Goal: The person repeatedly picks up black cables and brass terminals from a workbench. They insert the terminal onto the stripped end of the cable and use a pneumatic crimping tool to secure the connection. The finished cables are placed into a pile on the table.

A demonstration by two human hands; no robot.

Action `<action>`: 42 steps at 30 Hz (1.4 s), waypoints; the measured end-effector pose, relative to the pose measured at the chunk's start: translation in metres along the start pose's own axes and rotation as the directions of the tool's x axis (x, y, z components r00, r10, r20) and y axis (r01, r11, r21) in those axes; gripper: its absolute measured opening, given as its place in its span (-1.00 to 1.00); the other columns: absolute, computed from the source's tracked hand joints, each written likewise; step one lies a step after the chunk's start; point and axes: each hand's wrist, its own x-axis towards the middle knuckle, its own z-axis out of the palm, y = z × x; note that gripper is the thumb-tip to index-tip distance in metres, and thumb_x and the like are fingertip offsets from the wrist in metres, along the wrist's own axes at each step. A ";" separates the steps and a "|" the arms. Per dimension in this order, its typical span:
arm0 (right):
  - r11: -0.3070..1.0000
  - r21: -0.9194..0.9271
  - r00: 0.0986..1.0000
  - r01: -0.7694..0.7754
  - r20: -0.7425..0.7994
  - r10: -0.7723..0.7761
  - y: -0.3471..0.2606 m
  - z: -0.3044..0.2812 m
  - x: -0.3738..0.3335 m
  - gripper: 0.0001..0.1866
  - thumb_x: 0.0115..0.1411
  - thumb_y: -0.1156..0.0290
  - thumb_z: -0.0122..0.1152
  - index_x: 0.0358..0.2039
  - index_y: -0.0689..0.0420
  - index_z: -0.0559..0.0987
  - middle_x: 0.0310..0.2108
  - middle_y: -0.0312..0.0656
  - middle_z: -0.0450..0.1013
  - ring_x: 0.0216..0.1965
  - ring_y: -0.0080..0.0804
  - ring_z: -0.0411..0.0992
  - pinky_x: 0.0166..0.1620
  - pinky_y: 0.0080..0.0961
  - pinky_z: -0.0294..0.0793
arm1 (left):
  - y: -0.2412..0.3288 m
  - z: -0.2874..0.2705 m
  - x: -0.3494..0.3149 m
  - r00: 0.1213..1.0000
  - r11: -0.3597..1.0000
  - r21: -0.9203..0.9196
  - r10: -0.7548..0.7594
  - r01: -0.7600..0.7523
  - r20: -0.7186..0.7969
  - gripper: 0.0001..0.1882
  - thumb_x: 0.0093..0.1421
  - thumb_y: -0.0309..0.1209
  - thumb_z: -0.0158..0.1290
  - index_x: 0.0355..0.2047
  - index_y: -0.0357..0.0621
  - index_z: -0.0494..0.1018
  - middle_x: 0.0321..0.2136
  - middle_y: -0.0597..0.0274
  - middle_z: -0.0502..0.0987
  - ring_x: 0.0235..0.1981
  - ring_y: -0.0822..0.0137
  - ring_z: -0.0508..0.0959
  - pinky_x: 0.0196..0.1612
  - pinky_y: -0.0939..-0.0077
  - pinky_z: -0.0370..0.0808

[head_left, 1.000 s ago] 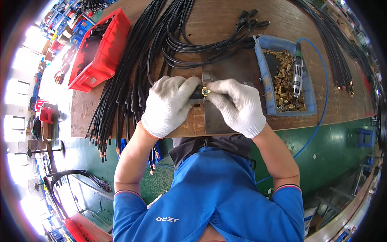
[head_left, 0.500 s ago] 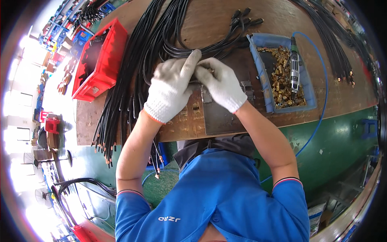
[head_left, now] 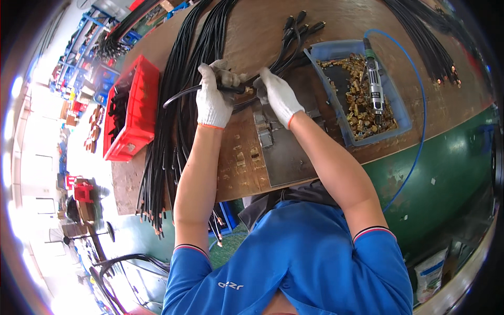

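My left hand (head_left: 214, 100), in a white knitted glove, is closed around a black cable (head_left: 181, 94). The cable's brass-coloured end fitting (head_left: 248, 90) points right, toward my other hand. My right hand (head_left: 281, 97), also gloved, is just right of that fitting with its fingers curled; what they hold, if anything, is hidden. Below the hands lies a dark metal plate (head_left: 289, 163) with small metal blocks (head_left: 264, 135) fixed at its left side. Behind my right hand, several black cables with connector ends (head_left: 299, 31) lie on the table.
A blue bin (head_left: 341, 118) of brass fittings (head_left: 362, 100) stands right, a power tool (head_left: 375, 86) with a blue hose (head_left: 421, 105) on it. At left are a red crate (head_left: 137, 126) of black parts and a long black cable bundle (head_left: 163, 157). More cables (head_left: 430, 50) lie far right.
My hands have moved apart, baring the cable and its brass end in my left hand. The looped cables behind them have shifted, and the whole view has turned slightly.
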 end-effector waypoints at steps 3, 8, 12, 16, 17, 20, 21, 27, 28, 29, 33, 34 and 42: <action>0.979 0.039 0.976 0.199 -0.099 -0.195 0.022 0.000 0.056 -0.44 0.49 -0.11 0.03 -0.18 0.20 0.66 -0.33 -0.22 0.57 -0.30 -0.37 0.50 -0.14 -0.42 0.48 | -0.011 0.015 0.015 0.996 0.997 0.027 -0.070 0.069 0.058 -0.50 0.58 0.06 -0.06 -0.07 -0.19 0.46 -0.55 0.37 0.21 -0.47 0.33 0.30 -0.20 0.21 0.53; 0.969 0.247 0.988 -0.016 0.151 -0.022 -0.002 0.005 0.042 -0.41 0.54 -0.12 -0.09 0.00 0.10 0.73 -0.04 -0.12 0.63 -0.05 -0.32 0.54 0.15 -0.39 0.45 | -0.043 -0.015 0.020 0.988 0.867 0.492 -0.136 0.080 0.079 -0.52 0.57 0.00 0.02 -0.31 -0.16 0.53 -0.63 0.47 0.32 -0.58 0.54 0.30 -0.46 0.54 0.33; 0.990 0.073 0.921 0.122 0.363 -0.140 -0.013 -0.003 0.009 -0.36 0.51 -0.18 0.00 0.03 0.18 0.73 -0.05 -0.18 0.66 -0.08 -0.49 0.52 0.06 -0.45 0.49 | -0.055 -0.014 0.019 0.978 0.885 0.461 -0.153 0.072 0.140 -0.64 0.52 -0.15 0.11 -0.28 -0.20 0.60 -0.57 0.43 0.48 -0.51 0.59 0.41 -0.42 0.60 0.36; 0.939 0.069 0.932 0.337 0.117 -0.343 0.006 0.011 0.022 -0.55 0.42 0.05 0.23 -0.06 0.21 0.76 -0.18 -0.21 0.70 -0.14 -0.49 0.56 0.01 -0.45 0.53 | -0.052 -0.015 0.025 0.976 0.856 0.505 -0.188 0.107 0.111 -0.76 0.39 -0.49 0.01 -0.12 -0.30 0.67 -0.29 0.24 0.69 -0.27 0.47 0.61 -0.20 0.52 0.56; 0.939 0.086 0.940 0.333 0.044 -0.338 0.008 0.013 0.018 -0.56 0.41 0.06 0.22 -0.13 0.22 0.78 -0.28 -0.18 0.70 -0.22 -0.45 0.58 -0.06 -0.45 0.54 | -0.052 -0.014 0.023 0.974 0.846 0.523 -0.192 0.102 0.121 -0.75 0.38 -0.52 -0.01 -0.12 -0.30 0.67 -0.30 0.24 0.69 -0.27 0.46 0.61 -0.20 0.52 0.56; 0.912 -0.027 0.913 0.409 0.023 -0.408 0.021 0.010 0.022 -0.59 0.41 0.11 0.20 -0.16 0.24 0.77 -0.32 -0.11 0.68 -0.25 -0.41 0.59 -0.07 -0.41 0.54 | -0.055 -0.007 0.014 0.982 0.828 0.560 -0.131 0.033 0.135 -0.73 0.36 -0.57 -0.04 -0.14 -0.31 0.67 -0.30 0.24 0.68 -0.26 0.47 0.61 -0.19 0.53 0.56; 0.905 -0.037 0.905 0.424 0.038 -0.423 0.025 0.007 0.024 -0.60 0.39 0.13 0.20 -0.17 0.23 0.77 -0.33 -0.10 0.68 -0.25 -0.38 0.59 -0.07 -0.40 0.54 | -0.058 0.000 0.008 0.988 0.828 0.561 -0.077 -0.010 0.131 -0.73 0.36 -0.58 -0.05 -0.15 -0.31 0.67 -0.31 0.25 0.68 -0.27 0.47 0.61 -0.19 0.52 0.56; 0.858 -0.127 0.867 0.498 0.104 -0.488 0.017 0.003 0.020 -0.64 0.34 0.20 0.17 -0.22 0.23 0.77 -0.32 -0.03 0.68 -0.25 -0.26 0.63 -0.06 -0.36 0.56 | -0.094 -0.010 0.005 0.971 0.872 0.432 0.175 -0.229 0.162 -0.80 0.40 -0.58 0.04 -0.13 -0.30 0.67 -0.23 0.21 0.71 -0.23 0.43 0.64 -0.13 0.47 0.60; 0.861 -0.165 0.877 0.480 0.107 -0.469 0.022 0.005 0.023 -0.63 0.34 0.20 0.17 -0.22 0.24 0.77 -0.31 -0.03 0.68 -0.24 -0.26 0.63 -0.06 -0.36 0.56 | -0.091 -0.013 0.005 0.982 0.856 0.483 0.146 -0.184 0.117 -0.80 0.41 -0.57 0.03 -0.10 -0.29 0.65 -0.19 0.20 0.71 -0.17 0.44 0.64 -0.10 0.50 0.59; 0.853 -0.121 0.860 0.508 0.121 -0.495 0.025 0.010 0.032 -0.62 0.33 0.20 0.15 -0.22 0.25 0.78 -0.30 -0.04 0.70 -0.23 -0.26 0.64 -0.04 -0.36 0.57 | -0.102 -0.033 0.008 0.980 0.842 0.508 0.198 -0.183 0.025 -0.78 0.40 -0.57 0.00 -0.09 -0.33 0.63 -0.20 0.18 0.70 -0.15 0.42 0.63 -0.10 0.46 0.58; 0.901 -0.144 0.913 0.409 0.081 -0.401 0.013 -0.001 0.018 -0.53 0.43 0.02 0.18 -0.05 0.20 0.75 -0.08 0.02 0.69 -0.02 -0.29 0.62 0.12 -0.39 0.50 | -0.076 -0.012 0.005 0.989 0.780 0.616 0.146 -0.111 -0.008 -0.67 0.53 -0.29 0.05 -0.08 -0.38 0.61 -0.21 0.18 0.69 -0.11 0.40 0.58 -0.04 0.45 0.54; 0.926 -0.148 0.930 0.348 -0.065 -0.361 0.010 -0.001 0.000 -0.50 0.45 -0.01 0.18 0.00 0.20 0.73 -0.02 0.02 0.69 0.02 -0.30 0.60 0.15 -0.40 0.49 | -0.075 -0.009 -0.008 0.964 0.785 0.600 0.252 -0.155 -0.080 -0.53 0.56 -0.09 0.01 -0.11 -0.32 0.63 -0.25 0.25 0.68 -0.17 0.44 0.56 -0.06 0.50 0.50; 0.877 -0.244 0.899 0.414 0.259 -0.352 -0.012 -0.009 -0.131 -0.47 0.29 0.23 0.48 0.19 0.19 0.60 0.04 -0.04 0.65 0.02 -0.30 0.64 0.12 -0.38 0.60 | -0.013 0.028 -0.105 0.931 0.948 -0.206 -0.288 0.243 -0.225 -0.27 0.41 0.40 -0.06 -0.05 -0.09 0.52 -0.32 0.26 0.60 -0.32 0.30 0.60 -0.19 0.31 0.63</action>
